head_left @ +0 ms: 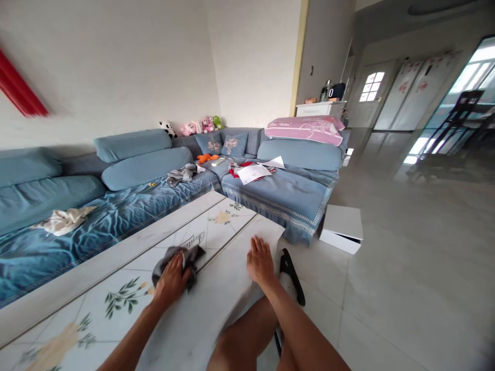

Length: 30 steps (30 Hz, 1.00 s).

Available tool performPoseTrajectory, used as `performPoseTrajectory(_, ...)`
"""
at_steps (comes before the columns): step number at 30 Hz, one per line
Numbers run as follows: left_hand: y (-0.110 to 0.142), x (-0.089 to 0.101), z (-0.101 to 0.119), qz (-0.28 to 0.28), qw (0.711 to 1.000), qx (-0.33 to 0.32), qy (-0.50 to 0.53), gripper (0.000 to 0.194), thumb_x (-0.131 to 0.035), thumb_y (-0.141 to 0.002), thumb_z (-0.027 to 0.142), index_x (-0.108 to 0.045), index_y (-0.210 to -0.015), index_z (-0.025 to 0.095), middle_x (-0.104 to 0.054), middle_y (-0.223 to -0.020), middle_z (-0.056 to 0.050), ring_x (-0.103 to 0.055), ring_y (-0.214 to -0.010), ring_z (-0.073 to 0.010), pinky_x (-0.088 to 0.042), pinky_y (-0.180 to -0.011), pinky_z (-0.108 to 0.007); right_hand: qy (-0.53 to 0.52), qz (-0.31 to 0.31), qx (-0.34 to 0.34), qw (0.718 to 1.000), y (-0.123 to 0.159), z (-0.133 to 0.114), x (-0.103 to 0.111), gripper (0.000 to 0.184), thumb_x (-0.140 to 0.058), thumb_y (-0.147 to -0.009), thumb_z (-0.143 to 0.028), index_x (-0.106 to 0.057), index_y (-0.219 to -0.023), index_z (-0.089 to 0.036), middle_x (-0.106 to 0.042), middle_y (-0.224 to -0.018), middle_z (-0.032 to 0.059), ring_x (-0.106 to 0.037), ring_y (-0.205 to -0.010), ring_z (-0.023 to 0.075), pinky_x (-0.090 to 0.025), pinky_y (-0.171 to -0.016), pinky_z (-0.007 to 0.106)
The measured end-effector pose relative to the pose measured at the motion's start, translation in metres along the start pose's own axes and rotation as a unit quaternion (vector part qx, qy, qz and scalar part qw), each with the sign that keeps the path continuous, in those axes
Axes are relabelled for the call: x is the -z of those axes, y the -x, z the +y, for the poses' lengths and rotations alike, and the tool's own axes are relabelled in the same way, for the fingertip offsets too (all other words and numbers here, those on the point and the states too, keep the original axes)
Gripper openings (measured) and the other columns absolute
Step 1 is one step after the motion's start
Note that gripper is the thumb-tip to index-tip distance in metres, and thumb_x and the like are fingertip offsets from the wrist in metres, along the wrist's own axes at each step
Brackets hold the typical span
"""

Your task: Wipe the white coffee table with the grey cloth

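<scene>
My left hand (172,281) presses down on a crumpled grey cloth (178,264) on a white marble-look table top with a painted floral pattern (232,268). The cloth bunches up around my fingers. My right hand (260,262) lies flat and open on the table's near corner, touching nothing else. Just beyond that corner, a black slipper (291,275) stands on its side, and my bare knee (240,335) shows below the table edge.
A blue L-shaped sofa (290,201) runs beyond the table, holding crumpled cloths, papers, cushions and stuffed toys. A white box (342,229) sits on the tiled floor (406,268) to the right of the sofa. A white cabinet and a door stand farther back.
</scene>
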State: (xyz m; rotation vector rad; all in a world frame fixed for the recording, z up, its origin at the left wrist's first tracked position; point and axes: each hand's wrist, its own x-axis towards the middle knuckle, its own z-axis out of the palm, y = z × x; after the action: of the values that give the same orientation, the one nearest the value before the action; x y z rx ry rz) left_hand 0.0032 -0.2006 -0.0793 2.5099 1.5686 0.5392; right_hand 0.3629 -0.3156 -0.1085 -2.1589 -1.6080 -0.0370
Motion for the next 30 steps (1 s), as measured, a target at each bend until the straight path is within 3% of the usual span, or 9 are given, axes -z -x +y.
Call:
performPoseTrajectory(2,-0.057,-0.001,0.033,0.01,0.999,0.04,-0.007,0.068,-0.047,-0.108,0.037,-0.061,-0.169,0.01,-0.072,-0.172,-0.021,-0.055,-0.172,-0.0486,-0.043,-0.144,-0.072,0.009,-0.006,0.003,1.0,-0.002,0.0,0.0,0.068,-0.034,-0.123,-0.021,-0.045,-0.188,-0.006,-0.033,-0.197,0.0175,-0.031,-0.185,0.0384,-0.025,-0.154,0.062)
performPoseTrajectory(5,-0.105,-0.023,0.12,-0.011,1.0,-0.002,0.019,0.066,-0.053,-0.109,0.031,-0.062,-0.166,0.0,-0.063,-0.177,-0.031,-0.053,-0.174,-0.0481,-0.041,-0.147,-0.065,0.021,-0.013,0.001,1.0,-0.004,0.001,0.002,0.068,-0.038,-0.12,-0.017,-0.048,-0.186,-0.004,-0.037,-0.194,0.0208,-0.037,-0.182,0.0389,-0.031,-0.152,0.063)
performPoseTrajectory(9,-0.072,-0.06,0.201,-0.061,0.988,-0.127,0.065,0.073,-0.068,-0.103,0.031,-0.064,-0.173,0.01,-0.057,-0.185,-0.022,-0.051,-0.178,-0.0386,-0.04,-0.151,-0.053,0.026,0.002,0.0,1.0,-0.005,0.009,0.003,0.071,-0.033,-0.114,-0.007,-0.05,-0.183,0.002,-0.044,-0.189,0.0259,-0.044,-0.179,0.036,-0.037,-0.15,0.057)
performPoseTrajectory(11,-0.029,-0.069,0.186,-0.086,0.974,-0.19,0.089,0.079,-0.066,-0.103,0.031,-0.059,-0.18,0.016,-0.049,-0.192,-0.018,-0.043,-0.182,-0.0384,-0.037,-0.152,-0.06,0.022,0.018,0.005,1.0,-0.004,0.013,0.0,0.073,-0.028,-0.113,-0.004,-0.049,-0.182,0.004,-0.045,-0.189,0.0269,-0.044,-0.179,0.0362,-0.037,-0.15,0.056)
performPoseTrajectory(14,0.033,-0.053,0.093,-0.099,0.969,-0.201,0.101,0.085,-0.065,-0.102,0.035,-0.053,-0.186,0.029,-0.041,-0.197,-0.008,-0.039,-0.185,-0.0371,-0.036,-0.153,-0.063,0.012,0.05,0.019,0.998,-0.004,0.019,-0.007,0.068,-0.029,-0.117,-0.012,-0.054,-0.178,0.003,-0.051,-0.185,0.028,-0.048,-0.176,0.0399,-0.039,-0.148,0.061)
performPoseTrajectory(18,0.053,0.025,-0.066,-0.023,0.998,0.055,0.014,0.076,-0.058,-0.104,0.049,-0.062,-0.176,0.026,-0.064,-0.182,-0.008,-0.057,-0.174,-0.0383,-0.041,-0.149,-0.058,0.007,0.086,0.046,0.995,-0.007,0.026,-0.016,0.065,-0.031,-0.121,-0.021,-0.059,-0.174,0.002,-0.054,-0.182,0.0313,-0.052,-0.172,0.0413,-0.04,-0.145,0.066)
performPoseTrajectory(21,0.009,0.087,-0.132,0.019,0.967,0.248,-0.048,0.071,-0.057,-0.107,0.046,-0.059,-0.169,0.013,-0.068,-0.177,-0.02,-0.053,-0.175,-0.0432,-0.039,-0.148,-0.059,0.047,0.105,0.063,0.991,-0.008,0.032,-0.02,0.068,-0.028,-0.122,-0.026,-0.062,-0.171,0.006,-0.052,-0.183,0.0317,-0.055,-0.171,0.042,-0.041,-0.144,0.064)
performPoseTrajectory(25,-0.082,0.109,-0.118,0.02,0.952,0.303,-0.034,0.069,-0.058,-0.113,0.035,-0.049,-0.169,-0.005,-0.051,-0.181,-0.042,-0.046,-0.176,-0.0507,-0.035,-0.146,-0.063,0.104,0.091,0.068,0.988,-0.012,0.041,-0.022,0.072,-0.025,-0.119,-0.026,-0.066,-0.169,0.006,-0.056,-0.18,0.0306,-0.059,-0.167,0.0413,-0.046,-0.139,0.062)
performPoseTrajectory(30,-0.135,0.048,0.007,-0.047,0.99,0.126,0.029,0.072,-0.063,-0.111,0.035,-0.057,-0.174,0.002,-0.053,-0.185,-0.031,-0.05,-0.176,-0.0377,-0.036,-0.147,-0.043,0.124,0.121,0.116,0.978,-0.018,0.056,-0.027,0.075,-0.025,-0.117,-0.03,-0.07,-0.164,0.007,-0.063,-0.173,0.0327,-0.067,-0.159,0.0433,-0.056,-0.13,0.06)
